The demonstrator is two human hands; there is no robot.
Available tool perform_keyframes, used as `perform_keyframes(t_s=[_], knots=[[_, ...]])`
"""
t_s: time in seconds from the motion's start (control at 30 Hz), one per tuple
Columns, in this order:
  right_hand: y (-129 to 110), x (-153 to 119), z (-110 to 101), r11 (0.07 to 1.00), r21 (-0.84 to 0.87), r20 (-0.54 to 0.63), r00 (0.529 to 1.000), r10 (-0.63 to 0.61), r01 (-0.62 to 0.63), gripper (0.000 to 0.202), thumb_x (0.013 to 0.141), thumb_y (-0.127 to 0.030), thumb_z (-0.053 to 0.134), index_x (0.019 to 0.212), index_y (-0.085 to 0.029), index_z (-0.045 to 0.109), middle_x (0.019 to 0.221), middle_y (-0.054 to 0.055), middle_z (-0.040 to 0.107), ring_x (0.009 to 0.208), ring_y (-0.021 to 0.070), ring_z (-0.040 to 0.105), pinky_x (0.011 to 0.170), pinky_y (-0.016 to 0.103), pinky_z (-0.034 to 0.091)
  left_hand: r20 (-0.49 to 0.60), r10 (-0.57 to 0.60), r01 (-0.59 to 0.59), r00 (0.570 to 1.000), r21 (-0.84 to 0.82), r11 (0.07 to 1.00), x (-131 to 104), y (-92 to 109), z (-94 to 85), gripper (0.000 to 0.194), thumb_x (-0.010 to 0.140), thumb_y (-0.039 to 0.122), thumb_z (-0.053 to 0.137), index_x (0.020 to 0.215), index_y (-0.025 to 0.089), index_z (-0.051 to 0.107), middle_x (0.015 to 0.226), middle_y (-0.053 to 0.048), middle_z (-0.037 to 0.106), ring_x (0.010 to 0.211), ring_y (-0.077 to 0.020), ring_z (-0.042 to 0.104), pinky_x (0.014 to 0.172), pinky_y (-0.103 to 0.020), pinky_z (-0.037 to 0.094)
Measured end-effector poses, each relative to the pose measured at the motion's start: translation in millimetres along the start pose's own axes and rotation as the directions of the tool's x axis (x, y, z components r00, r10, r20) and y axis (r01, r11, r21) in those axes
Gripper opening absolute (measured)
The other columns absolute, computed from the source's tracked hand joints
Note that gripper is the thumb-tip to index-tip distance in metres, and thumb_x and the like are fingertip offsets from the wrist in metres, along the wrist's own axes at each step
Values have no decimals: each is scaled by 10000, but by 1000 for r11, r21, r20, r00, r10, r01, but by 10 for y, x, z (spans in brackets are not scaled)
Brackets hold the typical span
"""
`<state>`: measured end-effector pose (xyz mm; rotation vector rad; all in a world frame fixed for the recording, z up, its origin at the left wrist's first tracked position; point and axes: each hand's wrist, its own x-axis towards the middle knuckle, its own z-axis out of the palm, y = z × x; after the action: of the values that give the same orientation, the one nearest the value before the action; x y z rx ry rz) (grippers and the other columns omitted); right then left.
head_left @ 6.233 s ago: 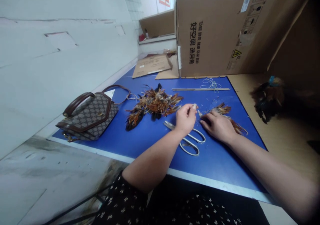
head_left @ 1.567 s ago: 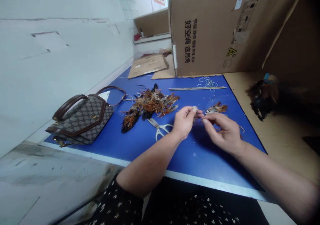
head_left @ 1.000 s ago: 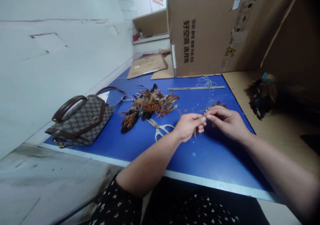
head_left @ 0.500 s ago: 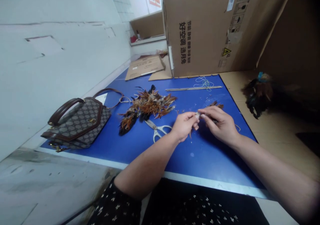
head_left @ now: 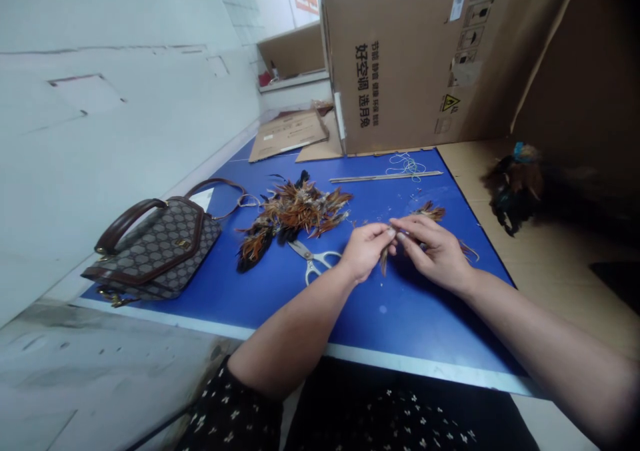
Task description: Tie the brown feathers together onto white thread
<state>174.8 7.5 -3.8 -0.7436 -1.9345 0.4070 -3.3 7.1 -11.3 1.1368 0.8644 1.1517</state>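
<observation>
My left hand (head_left: 369, 251) is closed in a pinch over the blue tabletop. A brown feather (head_left: 383, 262) hangs below its fingertips. My right hand (head_left: 436, 247) is closed too, its thumb and fingers meeting my left fingertips at the feather's upper end, which they mostly hide. Beyond the right hand some brown feathers (head_left: 431, 211) stick out, and thin strands (head_left: 469, 251) show at its right side. Left of my hands lies a large pile of brown and black feathers (head_left: 303, 207). Silver-handled scissors (head_left: 315, 261) rest open beside that pile.
A patterned handbag (head_left: 165, 247) stands at the table's left. Farther back are a thin stick (head_left: 370, 178) and tangled thread (head_left: 407, 165). A large cardboard box (head_left: 400, 64) rises behind the blue table (head_left: 300, 311). A dark feather bunch (head_left: 515, 191) lies on cardboard at right.
The brown feather under my left hand now shows more fully. My fingers have shifted slightly at the pinch; both hands stay in nearly the same place.
</observation>
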Motion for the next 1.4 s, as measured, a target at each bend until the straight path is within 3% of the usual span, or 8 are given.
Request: perform_keyframes(t_s=[0.4, 0.57, 0.67, 0.77, 1.0, 1.13, 1.27, 1.4], knots=[[39, 9, -34, 1000, 28, 71, 997, -3, 1, 293, 994, -260, 608, 1245, -258, 759, 1113, 108, 775, 1011, 246, 725, 934, 429, 581, 21, -48, 46, 999, 96, 994, 3, -40, -42, 342, 840, 444, 761, 758, 123, 678, 631, -17, 607, 563, -88, 526, 571, -212, 413], [-21, -16, -1, 973, 122, 23, 981, 194, -196, 409, 991, -366, 633, 1378, -241, 673, 1138, 105, 756, 899, 215, 717, 866, 408, 598, -24, 102, -100, 994, 86, 991, 6, -15, -22, 268, 862, 401, 757, 895, 135, 771, 839, -52, 683, 749, -120, 610, 754, -256, 495], [-55, -22, 33, 893, 266, 61, 931, 361, -364, 513, 967, -449, 669, 1429, -230, 623, 1034, 82, 756, 699, 170, 668, 696, 349, 594, -81, 301, -289, 950, 127, 949, 0, 41, -3, 187, 875, 351, 759, 926, 179, 816, 1106, -95, 691, 1119, -186, 631, 1045, -317, 467], [-91, -6, 51, 813, 393, 142, 901, 409, -431, 509, 942, -492, 702, 1373, -224, 655, 887, 49, 741, 670, 170, 653, 665, 336, 580, -71, 327, -320, 942, 96, 943, -18, 84, 20, 151, 891, 319, 748, 944, 204, 831, 1240, -115, 672, 1317, -218, 561, 1152, -347, 409], [-159, 24, 28, 712, 460, 344, 846, 407, -530, 407, 959, -571, 658, 916, -170, 711, 673, 10, 644, 577, 130, 590, 588, 268, 523, 23, 97, -93, 995, -141, 986, -69, 90, 78, 253, 848, 403, 793, 952, 173, 816, 1331, -126, 654, 888, -147, 685, 750, -279, 570], [-87, -10, 27, 559, 567, 412, 796, 442, -604, 412, 931, -561, 695, 1088, -180, 702, 652, -27, 559, 500, 106, 492, 471, 243, 468, 132, 5, 21, 991, -196, 980, -75, 102, 71, 418, 788, 489, 829, 1008, 134, 796, 1249, -150, 668, 738, -160, 679, 575, -302, 563], [-30, -20, 3, 380, 681, 467, 771, 434, -626, 441, 890, -470, 763, 1209, -175, 685, 647, -56, 480, 495, 99, 444, 565, 306, 549, 160, 51, -23, 986, -176, 984, -50, 85, 28, 362, 790, 482, 839, 863, 130, 804, 1206, -146, 684, 992, -227, 687, 745, -314, 599], [-9, -16, -28, 366, 657, 532, 749, 395, -659, 387, 890, -464, 761, 1137, -175, 692, 628, -67, 431, 481, 91, 384, 527, 294, 520, 150, 123, -108, 981, -106, 988, -38, 71, -4, 223, 810, 384, 847, 916, 188, 835, 1153, -110, 709, 1108, -214, 652, 999, -367, 536]])
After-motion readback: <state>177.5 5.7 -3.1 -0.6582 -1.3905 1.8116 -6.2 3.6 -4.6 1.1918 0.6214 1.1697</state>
